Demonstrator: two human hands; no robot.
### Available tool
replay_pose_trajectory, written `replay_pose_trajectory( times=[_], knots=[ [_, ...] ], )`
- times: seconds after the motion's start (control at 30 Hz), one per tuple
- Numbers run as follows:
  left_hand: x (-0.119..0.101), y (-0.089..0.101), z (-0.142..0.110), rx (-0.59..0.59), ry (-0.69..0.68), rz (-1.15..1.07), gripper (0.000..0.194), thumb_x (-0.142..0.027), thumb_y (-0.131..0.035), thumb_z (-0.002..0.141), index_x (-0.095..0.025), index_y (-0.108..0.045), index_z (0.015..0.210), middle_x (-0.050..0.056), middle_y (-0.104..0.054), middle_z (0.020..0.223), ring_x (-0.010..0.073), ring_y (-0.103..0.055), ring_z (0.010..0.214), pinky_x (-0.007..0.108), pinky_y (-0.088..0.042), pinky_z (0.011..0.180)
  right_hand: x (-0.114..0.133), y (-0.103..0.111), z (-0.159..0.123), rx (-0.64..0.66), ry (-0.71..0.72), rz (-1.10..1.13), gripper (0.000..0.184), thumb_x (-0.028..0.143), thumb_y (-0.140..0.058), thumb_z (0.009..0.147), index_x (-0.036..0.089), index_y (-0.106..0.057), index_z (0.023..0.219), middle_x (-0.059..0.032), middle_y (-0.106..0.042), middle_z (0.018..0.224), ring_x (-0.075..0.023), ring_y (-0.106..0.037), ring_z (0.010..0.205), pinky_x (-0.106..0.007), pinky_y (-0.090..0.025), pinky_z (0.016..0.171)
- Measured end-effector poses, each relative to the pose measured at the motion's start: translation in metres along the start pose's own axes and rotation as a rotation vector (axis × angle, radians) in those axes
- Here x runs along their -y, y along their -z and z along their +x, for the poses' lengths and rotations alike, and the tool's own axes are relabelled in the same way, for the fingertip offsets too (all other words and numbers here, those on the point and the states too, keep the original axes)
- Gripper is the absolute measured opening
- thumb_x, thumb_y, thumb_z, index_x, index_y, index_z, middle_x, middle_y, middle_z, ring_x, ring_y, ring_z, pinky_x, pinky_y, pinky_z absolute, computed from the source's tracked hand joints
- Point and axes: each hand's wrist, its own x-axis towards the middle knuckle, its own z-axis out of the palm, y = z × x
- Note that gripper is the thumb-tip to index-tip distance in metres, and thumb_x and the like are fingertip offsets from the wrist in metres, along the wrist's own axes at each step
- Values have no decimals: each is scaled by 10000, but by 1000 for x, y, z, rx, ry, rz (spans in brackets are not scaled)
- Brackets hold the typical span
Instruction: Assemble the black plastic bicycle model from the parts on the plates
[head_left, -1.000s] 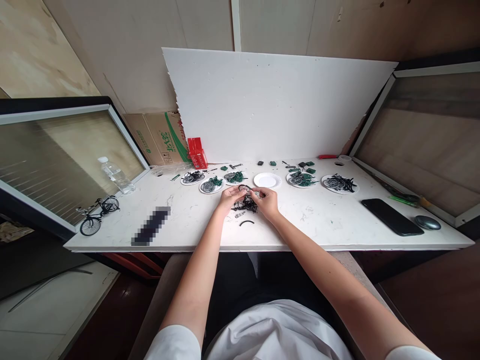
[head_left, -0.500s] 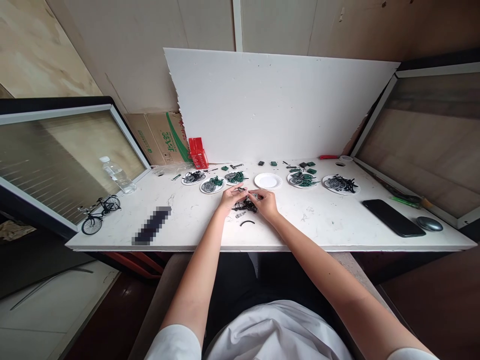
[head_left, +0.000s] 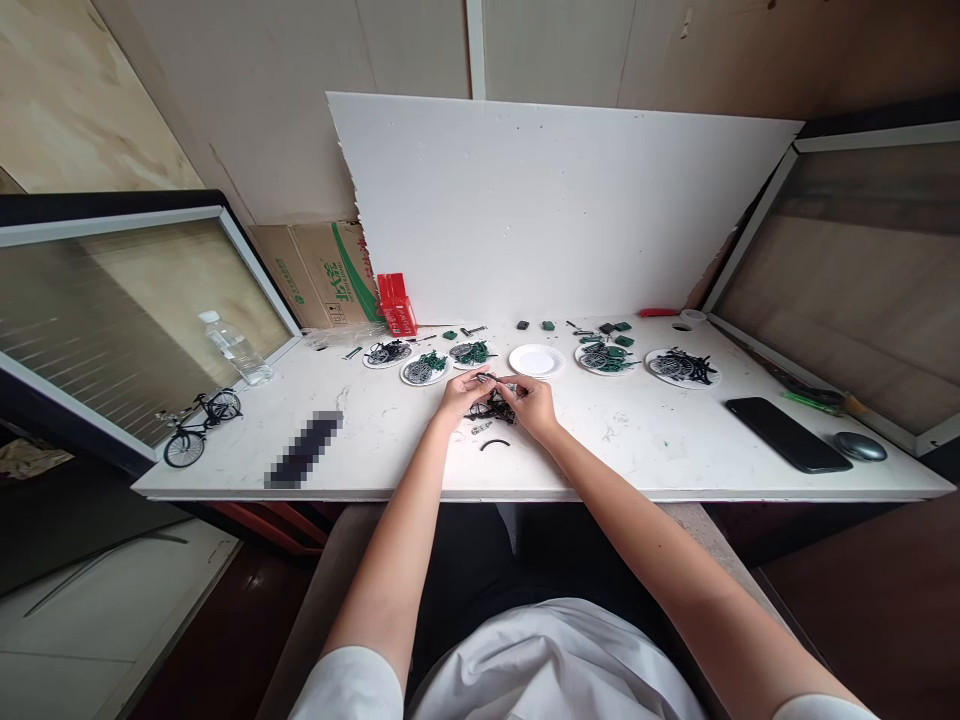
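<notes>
My left hand (head_left: 463, 393) and my right hand (head_left: 531, 405) meet at the fingertips over the middle of the white table (head_left: 390, 450). Between them they pinch a small dark curved part (head_left: 487, 377); its exact kind is too small to make out. Just below the fingers lies a heap of black bicycle-model parts (head_left: 491, 408), partly hidden by my hands. Nearer to me rest a small silvery piece (head_left: 481, 428) and a thin black arc (head_left: 495, 443), neither touched by a hand.
Behind my hands stand paper plates of black and green parts (head_left: 425, 368), plus a white plate (head_left: 535, 360). An assembled model bicycle (head_left: 199, 428) and a bottle (head_left: 234, 348) are at left. A phone (head_left: 787, 434) and a grey oval object (head_left: 859, 446) lie at right.
My fingers have shifted slightly around the small part, and more of its dark curve shows between them. The things on the table stay where they were.
</notes>
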Motion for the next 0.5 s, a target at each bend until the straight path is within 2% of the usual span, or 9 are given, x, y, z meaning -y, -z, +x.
replay_pose_trajectory(
  times=[0.17, 0.5],
  knots=[
    [3, 2, 2, 10, -9, 14, 700, -461, -976, 701, -165, -755, 1296, 126, -803, 1130, 237, -738, 1033, 407, -597, 984, 0, -1, 0, -19, 14, 32, 564, 657, -663, 935, 138, -863, 1031, -22, -602, 596, -140, -399, 545, -301, -361, 563],
    [2, 1, 1, 1, -13, 13, 677, -446, -985, 691, -168, -766, 1268, 120, -800, 1130, 234, -739, 1025, 396, -608, 954, -1, -2, 0, -11, 12, 14, 534, 633, -656, 946, 148, -860, 1035, -8, -569, 586, -143, -400, 552, -304, -371, 588]
  ],
)
